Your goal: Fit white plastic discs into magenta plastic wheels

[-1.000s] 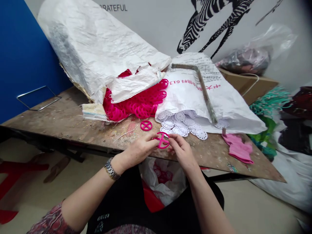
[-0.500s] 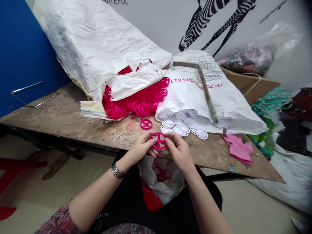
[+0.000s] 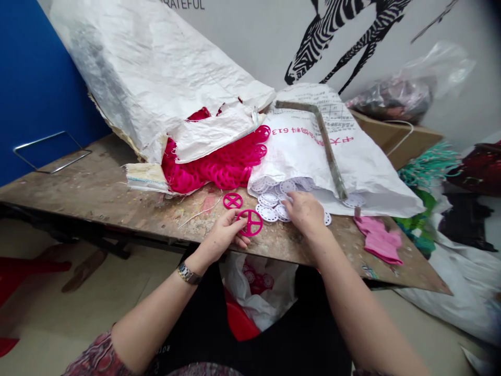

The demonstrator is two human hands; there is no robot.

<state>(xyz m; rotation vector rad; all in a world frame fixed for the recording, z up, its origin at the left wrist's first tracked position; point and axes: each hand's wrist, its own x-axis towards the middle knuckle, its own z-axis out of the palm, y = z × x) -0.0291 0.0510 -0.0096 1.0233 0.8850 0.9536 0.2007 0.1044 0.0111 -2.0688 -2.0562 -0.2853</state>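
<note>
The left hand (image 3: 225, 232) is clamped on a pink spoked ring (image 3: 250, 224), with the thumb over the near face at the ring's left side. The ring projects to the right of the left fingertips, above the front edge of the table (image 3: 148, 209). It is round and has no distinct long axis; its flat face is directed toward the camera. One line of spokes runs roughly away from the person, and the other runs crosswise, partly covered by the thumb.

The right hand (image 3: 307, 211) is apart from the left hand, palm down, with its fingers bent over the white perforated discs (image 3: 267, 212). Whether it grips a disc cannot be determined.

A second pink ring (image 3: 233, 200) lies flat just beyond the left hand. Farther beyond that hand, a pile of pink rings (image 3: 219, 172) protrudes from the left white sack (image 3: 156, 68). Beyond the right hand, a bent metal bar (image 3: 330, 146) rests on the printed white sack (image 3: 376, 177). Pink cloth (image 3: 381, 240) lies to the right of the right hand.
</note>
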